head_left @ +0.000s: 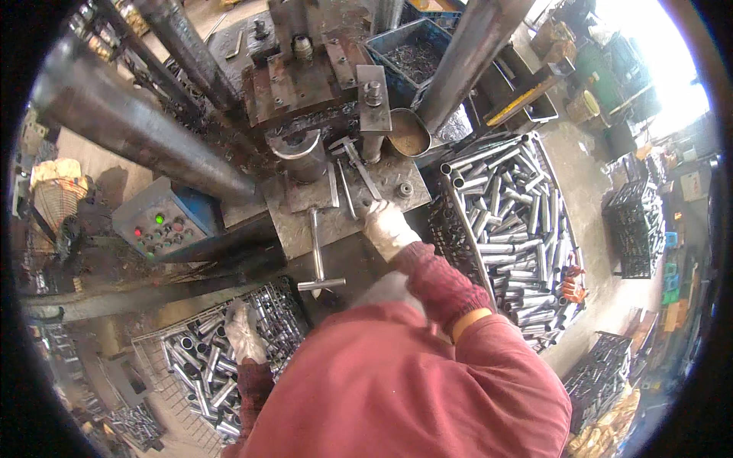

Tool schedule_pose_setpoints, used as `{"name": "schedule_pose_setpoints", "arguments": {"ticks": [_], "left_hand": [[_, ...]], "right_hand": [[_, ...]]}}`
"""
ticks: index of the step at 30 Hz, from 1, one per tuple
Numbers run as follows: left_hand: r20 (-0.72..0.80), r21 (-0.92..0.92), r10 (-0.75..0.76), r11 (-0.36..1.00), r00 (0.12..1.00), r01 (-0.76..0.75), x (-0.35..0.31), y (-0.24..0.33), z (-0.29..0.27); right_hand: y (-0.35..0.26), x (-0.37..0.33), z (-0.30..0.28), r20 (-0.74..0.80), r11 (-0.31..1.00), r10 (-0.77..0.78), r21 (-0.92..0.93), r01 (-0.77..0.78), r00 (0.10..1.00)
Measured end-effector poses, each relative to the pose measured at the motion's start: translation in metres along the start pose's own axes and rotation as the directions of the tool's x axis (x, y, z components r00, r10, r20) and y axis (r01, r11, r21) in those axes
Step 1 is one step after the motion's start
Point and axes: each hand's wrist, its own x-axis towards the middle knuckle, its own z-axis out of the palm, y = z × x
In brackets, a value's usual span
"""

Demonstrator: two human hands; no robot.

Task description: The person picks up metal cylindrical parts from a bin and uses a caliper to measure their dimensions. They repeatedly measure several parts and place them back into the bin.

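Note:
My right hand [388,227], in a white glove, rests at the front edge of the machine's steel table [294,229]. Its fingers are curled by the lower end of a caliper [357,169]; whether they grip it is hidden. Left of the caliper lies a thin metal rod [347,191]. A T-shaped metal tool [318,256] sticks out over the table's front edge. Low on the left, my gloved left hand [245,336] is over a wire basket [156,359] of short metal tubes [223,391]. Its fingers point down among them and are too unclear to read.
Behind the table stand the press block [294,91] and a half-round die [299,153]. A control box [164,221] with lit buttons sits at left. Thick steel columns [137,130] rise there. On the right is a large crate [466,229] full of tubes, with a round can [409,133] behind.

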Motion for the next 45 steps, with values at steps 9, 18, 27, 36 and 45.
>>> {"name": "schedule_pose_setpoints", "arguments": {"ticks": [9, 18, 27, 36, 45], "left_hand": [[0.061, 0.032, -0.083, 0.996, 0.995, 0.082, -0.087, 0.073, 0.155], [0.285, -0.251, -0.130, 0.946, 0.950, 0.205, -0.097, 0.128, 0.289], [0.506, -0.433, 0.058, 0.880, 0.860, 0.196, -0.030, 0.218, 0.286], [0.612, -0.253, 0.080, 0.962, 0.787, 0.099, -0.085, 0.218, 0.337], [0.766, 0.020, 0.016, 0.999, 0.643, -0.049, -0.092, 0.168, 0.279]], "right_hand": [[0.102, -0.061, 0.018, 0.642, 0.577, 0.093, 0.588, -0.566, 0.761], [0.165, -0.077, -0.041, 0.570, 0.308, -0.211, 0.810, -0.499, 0.794], [0.248, -0.196, -0.119, 0.667, 0.025, -0.305, 0.720, -0.694, 0.680], [0.147, -0.159, -0.188, 0.467, 0.544, 0.193, 0.681, -0.490, 0.863], [0.100, -0.161, -0.157, 0.385, 0.375, 0.650, 0.586, -0.718, 0.655]]}}
